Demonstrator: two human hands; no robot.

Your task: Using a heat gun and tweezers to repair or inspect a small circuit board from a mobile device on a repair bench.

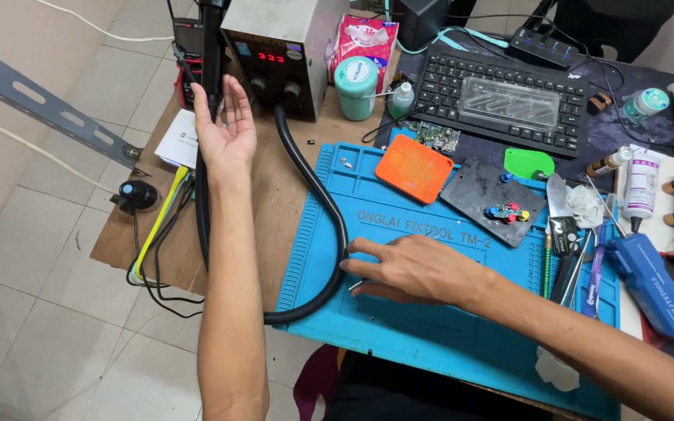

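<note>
The black hot-air wand (212, 54) stood upright at the left side of the grey rework station (282, 47), near the back left of the wooden desk (274, 195). The left hand (228, 129) was raised just beside the wand, its grip spread open with fingers straight and palm turned toward the station; whether it touched the wand could not be told. From the station's front a thick black hose (329, 210) curved down across the desk and over the left edge of the blue work mat (431, 327).

The right hand (415, 269) lay flat on the mat near the hose, fingers loosely extended, with a thin metal tool (355, 285) showing under the fingertips; whether that grip pinched it could not be told.

Further back on the mat lay an orange pad (413, 168) and a dark plate (493, 199) bearing small coloured parts. A black keyboard (501, 97) sat behind them, and tools and bottles crowded the right side.
</note>
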